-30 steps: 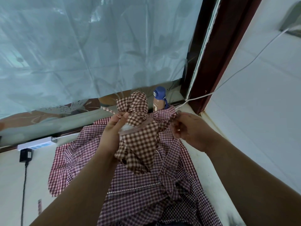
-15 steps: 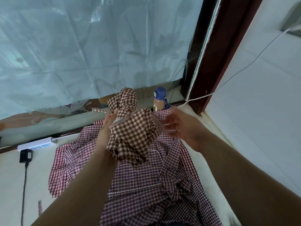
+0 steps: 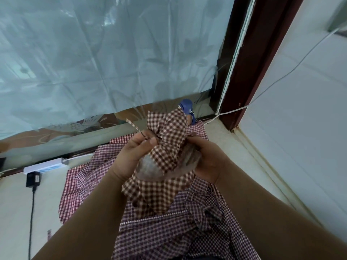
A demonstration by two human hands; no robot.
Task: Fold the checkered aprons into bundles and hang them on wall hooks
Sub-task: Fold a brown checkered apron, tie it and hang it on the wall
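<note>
Your right hand point(image 3: 208, 160) had closed in since half a second before: then it hovered open-fingered beside the cloth, and now it clasped the right side of the brown checkered apron point(image 3: 167, 145), fingers curled into the folds. You had also lifted the bundle a little, so its top now overlapped the lower part of the blue-capped bottle point(image 3: 186, 106) behind it, which had stood clear before.

Your left hand point(image 3: 135, 156) gripped the left side of the same bundle. Its thumb pressed a thin strap point(image 3: 134, 126) against the fingers, and the strap's free end stuck up and to the left. The apron hung bunched between your two hands, held up off the surface, its loose lower edge drooping below your wrists. Parts of the cloth near your palms were smeared by motion, so you could not read the folds there.

Beneath it, a red checkered apron point(image 3: 169, 233) lay spread and rumpled on the pale surface point(image 3: 16, 212), reaching back to the foot of the translucent plastic sheet point(image 3: 112, 53). To the left, a white power strip point(image 3: 45, 167) lay along that back edge with a black adapter point(image 3: 32, 179) just beside it, cord trailing toward you. A dark red door frame point(image 3: 257, 53) rose at the right, and a white cable point(image 3: 281, 77) ran across the wall to its base.
</note>
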